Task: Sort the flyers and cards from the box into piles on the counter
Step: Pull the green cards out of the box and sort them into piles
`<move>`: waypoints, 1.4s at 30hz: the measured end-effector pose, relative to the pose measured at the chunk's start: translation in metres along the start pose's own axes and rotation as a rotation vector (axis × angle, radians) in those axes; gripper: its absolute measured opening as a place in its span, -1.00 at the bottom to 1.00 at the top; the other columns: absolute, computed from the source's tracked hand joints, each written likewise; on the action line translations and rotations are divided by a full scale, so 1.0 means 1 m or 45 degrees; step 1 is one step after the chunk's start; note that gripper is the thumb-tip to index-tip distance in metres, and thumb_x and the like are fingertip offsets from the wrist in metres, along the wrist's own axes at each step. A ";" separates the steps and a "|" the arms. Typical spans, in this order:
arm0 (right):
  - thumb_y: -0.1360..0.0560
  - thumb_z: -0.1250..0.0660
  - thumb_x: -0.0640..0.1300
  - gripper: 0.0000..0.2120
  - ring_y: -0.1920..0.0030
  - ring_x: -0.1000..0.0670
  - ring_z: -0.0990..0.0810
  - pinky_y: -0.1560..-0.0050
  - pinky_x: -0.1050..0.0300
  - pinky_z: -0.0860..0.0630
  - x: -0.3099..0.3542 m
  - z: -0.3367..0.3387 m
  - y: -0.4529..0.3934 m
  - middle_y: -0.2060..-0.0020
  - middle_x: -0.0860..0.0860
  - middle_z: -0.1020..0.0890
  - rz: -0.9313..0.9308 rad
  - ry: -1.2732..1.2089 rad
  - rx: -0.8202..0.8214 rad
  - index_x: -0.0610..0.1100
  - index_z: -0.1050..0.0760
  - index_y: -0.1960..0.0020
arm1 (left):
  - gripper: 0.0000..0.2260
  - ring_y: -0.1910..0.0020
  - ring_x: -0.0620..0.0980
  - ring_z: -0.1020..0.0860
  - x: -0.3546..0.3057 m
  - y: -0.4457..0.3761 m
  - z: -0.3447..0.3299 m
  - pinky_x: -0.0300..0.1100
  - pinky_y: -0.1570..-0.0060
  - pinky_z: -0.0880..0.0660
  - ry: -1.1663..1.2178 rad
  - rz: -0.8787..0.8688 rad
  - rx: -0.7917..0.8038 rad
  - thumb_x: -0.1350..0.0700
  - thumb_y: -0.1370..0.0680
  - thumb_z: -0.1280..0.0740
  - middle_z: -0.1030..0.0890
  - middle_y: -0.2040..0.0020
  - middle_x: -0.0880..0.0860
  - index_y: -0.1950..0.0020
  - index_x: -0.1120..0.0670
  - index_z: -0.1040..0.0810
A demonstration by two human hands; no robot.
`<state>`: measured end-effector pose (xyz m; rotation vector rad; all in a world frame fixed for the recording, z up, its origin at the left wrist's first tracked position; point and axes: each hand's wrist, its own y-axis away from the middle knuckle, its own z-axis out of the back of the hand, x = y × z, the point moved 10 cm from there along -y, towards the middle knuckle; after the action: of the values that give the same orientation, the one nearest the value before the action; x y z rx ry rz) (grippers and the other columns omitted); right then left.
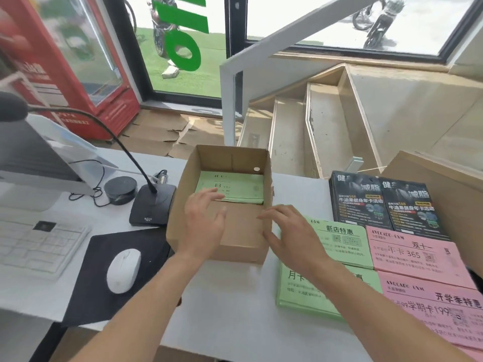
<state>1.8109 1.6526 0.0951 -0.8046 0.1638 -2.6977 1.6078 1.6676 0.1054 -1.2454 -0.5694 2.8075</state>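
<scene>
An open cardboard box [243, 246] stands on the white counter [230, 309]. A stack of green cards [240, 188] lies at its far end. My left hand [205, 220] reaches into the box with straight fingers, its tips at the near edge of the green cards. My right hand [290, 237] hovers with spread fingers over the box's right wall and holds nothing. To the right lie sorted piles: two green flyer piles [347, 244] [303, 296], two pink flyer piles [413, 253] [444, 309] and black flyers [384, 202].
Left of the box stand a gooseneck microphone base [153, 205], a round black puck [120, 188], a white mouse [123, 270] on a black mat, and a keyboard [39, 244]. A larger cardboard box [449, 184] sits at the far right.
</scene>
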 end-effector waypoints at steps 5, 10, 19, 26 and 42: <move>-0.60 -0.31 -0.06 -0.78 -0.25 0.02 -0.47 -0.26 0.08 -0.42 0.014 -0.045 -0.078 -0.16 0.11 -0.61 0.001 0.151 0.193 0.04 -0.57 -0.23 | -0.69 -0.52 0.10 -0.29 0.052 -0.066 -0.017 0.06 -0.56 -0.12 -0.466 -0.096 0.238 0.17 -0.49 -0.46 -0.57 -0.31 0.05 -0.24 0.07 -0.61; -0.59 -0.30 -0.11 -0.64 -0.34 -0.07 -0.44 -0.25 -0.01 -0.45 -0.005 -0.101 -0.131 -0.29 0.01 -0.53 -0.136 0.344 0.484 0.00 -0.47 -0.38 | -0.62 -0.56 0.05 -0.22 0.072 -0.083 -0.038 0.07 -0.58 -0.02 -0.654 -0.092 0.387 0.10 -0.54 -0.37 -0.52 -0.38 -0.01 -0.37 0.02 -0.51; -0.49 -0.30 -0.15 -0.73 -0.02 -0.23 -0.56 0.01 -0.06 -0.55 -0.023 -0.148 -0.165 -0.01 -0.12 -0.56 -0.084 0.600 0.632 -0.13 -0.49 -0.19 | -0.63 -0.44 0.03 -0.41 0.085 -0.081 -0.039 0.11 -0.44 -0.32 -0.753 -0.010 0.273 0.23 -0.45 -0.36 -0.63 -0.19 -0.02 -0.24 0.01 -0.58; -0.48 -0.21 -0.17 -0.73 0.12 -0.25 -0.61 0.22 0.01 -0.47 -0.023 -0.134 -0.176 0.11 -0.13 -0.66 -0.031 0.658 0.467 -0.09 -0.52 -0.15 | -0.68 -0.34 0.07 -0.49 0.084 -0.083 -0.037 0.11 -0.34 -0.41 -0.715 -0.049 0.224 0.21 -0.45 -0.39 -0.66 -0.13 0.02 -0.19 0.03 -0.61; -0.64 -0.15 -0.14 -0.69 0.01 -0.07 -0.63 0.10 -0.02 -0.55 0.018 -0.024 -0.171 -0.12 0.12 -0.66 -0.113 0.405 0.084 0.11 -0.48 -0.30 | -0.24 -0.58 -0.02 -0.14 0.073 -0.086 -0.001 -0.04 -0.54 -0.17 -0.097 0.173 -0.008 -0.05 -0.56 -0.42 -0.20 -0.59 0.03 -0.62 0.00 -0.04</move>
<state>1.7372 1.8082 0.1180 -0.3668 0.1122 -2.8827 1.5478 1.7602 0.0819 -1.2272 -0.5152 2.9782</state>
